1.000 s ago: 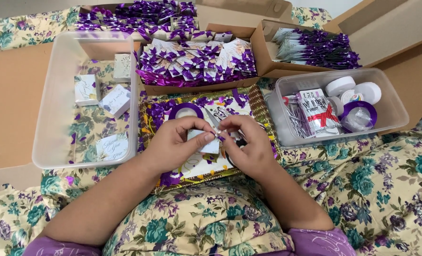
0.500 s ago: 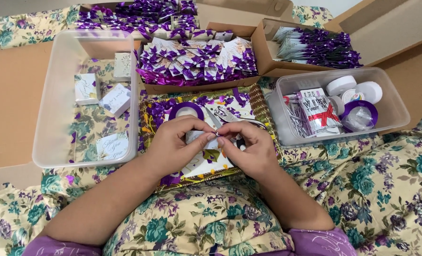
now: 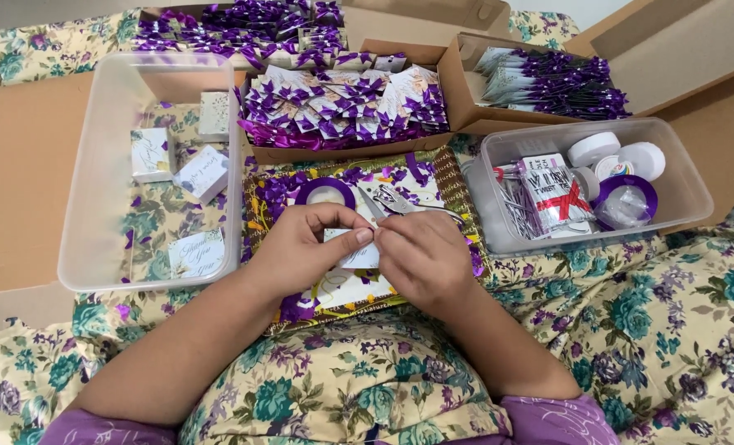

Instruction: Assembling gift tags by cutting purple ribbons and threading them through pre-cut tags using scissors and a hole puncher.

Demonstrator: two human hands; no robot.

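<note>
My left hand (image 3: 305, 247) and my right hand (image 3: 420, 259) meet over a patterned tray (image 3: 457, 185) on my lap. Together they pinch a small white card (image 3: 357, 254) between the fingertips; most of the card is hidden by my fingers. Just beyond my hands on the tray lie a roll of purple ribbon (image 3: 325, 193), a pair of scissors (image 3: 400, 202) and scraps of purple ribbon. More white cards lie under my hands on the tray.
A clear plastic bin (image 3: 103, 173) at left holds a few small white boxes. A clear bin (image 3: 680, 177) at right holds tape rolls, a packet and twist ties. Cardboard boxes (image 3: 342, 152) behind hold several cards tied with purple bows. A floral cloth covers the floor.
My fingers have shifted slightly on the small card, and both hands stay together over the tray. Nothing else has moved.
</note>
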